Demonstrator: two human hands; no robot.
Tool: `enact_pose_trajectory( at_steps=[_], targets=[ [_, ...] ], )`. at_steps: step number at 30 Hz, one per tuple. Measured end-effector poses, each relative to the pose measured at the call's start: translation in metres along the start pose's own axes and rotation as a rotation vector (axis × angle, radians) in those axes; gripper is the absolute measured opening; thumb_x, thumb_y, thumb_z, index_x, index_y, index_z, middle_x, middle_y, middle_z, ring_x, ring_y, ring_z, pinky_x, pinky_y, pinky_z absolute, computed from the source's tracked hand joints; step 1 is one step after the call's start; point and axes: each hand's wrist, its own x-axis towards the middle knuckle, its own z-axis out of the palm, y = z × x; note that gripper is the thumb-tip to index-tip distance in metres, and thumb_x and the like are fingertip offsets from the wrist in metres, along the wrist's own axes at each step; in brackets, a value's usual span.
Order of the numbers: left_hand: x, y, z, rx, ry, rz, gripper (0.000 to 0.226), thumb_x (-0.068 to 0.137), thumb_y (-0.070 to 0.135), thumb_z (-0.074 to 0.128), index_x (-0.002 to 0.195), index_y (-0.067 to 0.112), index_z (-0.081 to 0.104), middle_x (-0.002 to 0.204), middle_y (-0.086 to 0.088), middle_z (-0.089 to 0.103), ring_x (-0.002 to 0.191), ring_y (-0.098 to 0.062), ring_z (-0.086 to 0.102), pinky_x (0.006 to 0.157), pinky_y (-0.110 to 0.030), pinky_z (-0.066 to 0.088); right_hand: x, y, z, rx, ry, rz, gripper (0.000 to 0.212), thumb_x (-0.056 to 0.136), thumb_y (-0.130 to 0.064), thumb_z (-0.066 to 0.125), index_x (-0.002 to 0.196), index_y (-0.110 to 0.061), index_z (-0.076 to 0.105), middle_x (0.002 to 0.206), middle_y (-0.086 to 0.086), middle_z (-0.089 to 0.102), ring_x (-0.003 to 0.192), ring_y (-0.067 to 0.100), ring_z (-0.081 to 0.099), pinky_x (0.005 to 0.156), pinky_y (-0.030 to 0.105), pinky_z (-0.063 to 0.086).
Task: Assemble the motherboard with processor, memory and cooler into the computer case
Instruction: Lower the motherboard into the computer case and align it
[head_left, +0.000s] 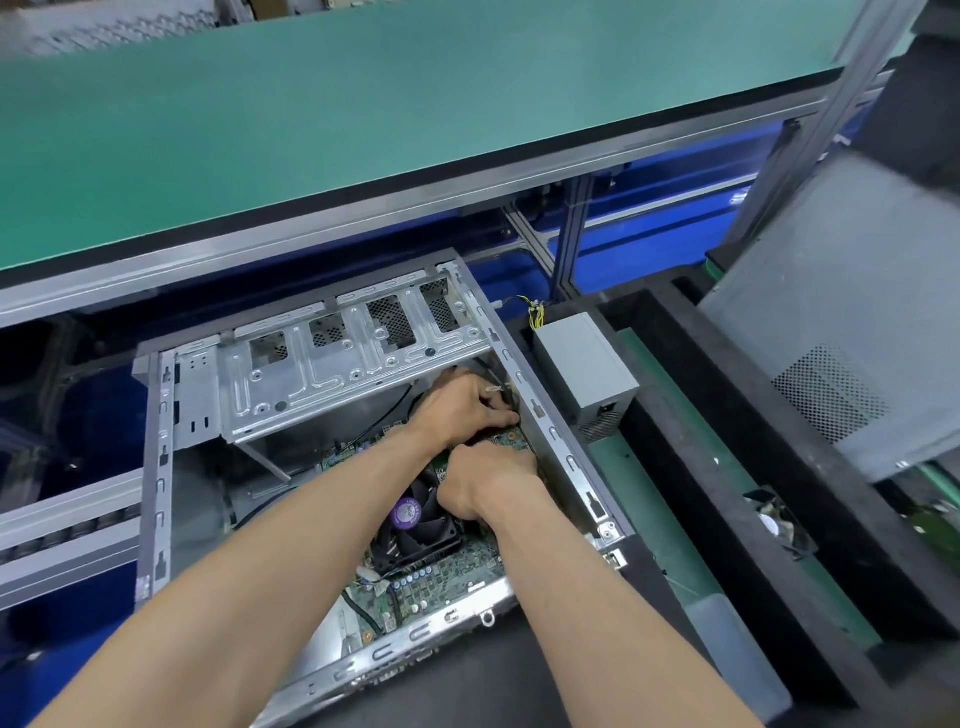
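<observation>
Forearms reach into the case (550, 426). Left hand (465, 405), fingers curled at the board's (452, 569) one o'clock corner, and right hand (483, 486), knuckles up; grasp hidden on both. Cooler (415, 525) sits at seven o'clock of the right hand.

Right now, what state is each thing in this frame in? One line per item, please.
Computer case: side open, lying flat.
Motherboard: seated inside the case.
Cooler fan: mounted on the board, partly hidden by the arms.
Power supply: outside the case, beside its right wall.
Left hand: fingers curled at the board's far corner; what it holds is hidden.
Right hand: curled, pressed down on the board; grip unclear.
</observation>
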Motion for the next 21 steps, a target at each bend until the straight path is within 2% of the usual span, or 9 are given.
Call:
enact_pose_trajectory(
  at_steps=[3,8,11,14,16,17,19,21],
  targets=[
    [0.001,0.002,-0.003,0.005,-0.035,-0.01,0.031,0.078,0.044,0.081,0.055,0.034,0.063,0.062,0.02,0.064,0.062,-0.003,0.054,0.061,-0.026,0.04,0.001,0.0,0.001,-0.006,-0.003,-0.001,0.034,0.094,-0.027,0.046,0.121,-0.013,0.062,0.128,0.014,0.064,0.115,0.035,0.06,0.083,0.044,0.038],
    [-0.005,0.008,-0.004,0.014,-0.035,-0.037,0.03,0.081,0.042,0.079,0.058,0.03,0.064,0.058,0.021,0.061,0.054,0.002,0.051,0.057,-0.025,0.039,-0.003,0.002,0.001,-0.042,-0.033,0.018,0.038,0.095,-0.026,0.045,0.127,-0.012,0.059,0.133,0.015,0.061,0.119,0.035,0.058,0.089,0.045,0.041],
    [-0.008,0.018,-0.011,0.06,-0.074,-0.075,0.021,0.08,0.046,0.079,0.075,0.026,0.075,0.08,0.009,0.073,0.075,-0.01,0.062,0.067,-0.028,0.046,-0.004,0.003,0.0,-0.044,-0.026,0.01,0.038,0.095,-0.025,0.044,0.127,-0.012,0.059,0.132,0.014,0.061,0.118,0.034,0.059,0.088,0.044,0.041],
    [-0.017,0.025,-0.026,0.15,-0.139,-0.054,0.023,0.084,0.042,0.077,0.102,0.027,0.079,0.103,0.01,0.076,0.093,-0.011,0.066,0.071,-0.024,0.046,-0.005,0.003,-0.004,-0.079,0.047,-0.021,0.038,0.096,-0.027,0.044,0.129,-0.013,0.058,0.132,0.013,0.061,0.118,0.035,0.06,0.082,0.043,0.04],
    [-0.033,0.023,-0.038,0.125,-0.139,-0.001,0.028,0.091,0.031,0.073,0.118,0.026,0.074,0.118,0.011,0.072,0.107,-0.007,0.064,0.088,-0.023,0.049,-0.008,0.003,-0.005,-0.08,0.11,-0.051,0.039,0.096,-0.027,0.044,0.13,-0.013,0.056,0.132,0.013,0.061,0.118,0.036,0.059,0.086,0.046,0.041],
    [-0.046,0.018,-0.043,0.069,-0.127,0.019,0.028,0.093,0.025,0.07,0.121,0.026,0.073,0.118,0.012,0.071,0.11,-0.004,0.063,0.094,-0.021,0.048,-0.009,0.003,-0.006,-0.066,0.141,-0.064,0.039,0.096,-0.026,0.045,0.131,-0.013,0.056,0.132,0.012,0.061,0.118,0.036,0.059,0.087,0.046,0.042],
    [-0.076,0.006,-0.052,-0.017,-0.065,0.023,0.027,0.095,0.02,0.067,0.12,0.029,0.073,0.115,0.013,0.073,0.107,0.0,0.064,0.097,-0.02,0.047,-0.011,0.001,-0.009,-0.021,0.206,-0.082,0.038,0.094,-0.025,0.046,0.128,-0.014,0.058,0.129,0.012,0.063,0.115,0.035,0.061,0.084,0.044,0.042],
    [-0.102,-0.007,-0.059,-0.037,0.0,-0.034,0.026,0.098,0.02,0.063,0.12,0.029,0.073,0.118,0.009,0.072,0.108,-0.005,0.064,0.097,-0.025,0.047,-0.012,-0.003,-0.012,0.04,0.265,-0.098,0.031,0.092,-0.024,0.049,0.12,-0.014,0.06,0.121,0.012,0.065,0.109,0.035,0.063,0.079,0.04,0.042]
  ],
)
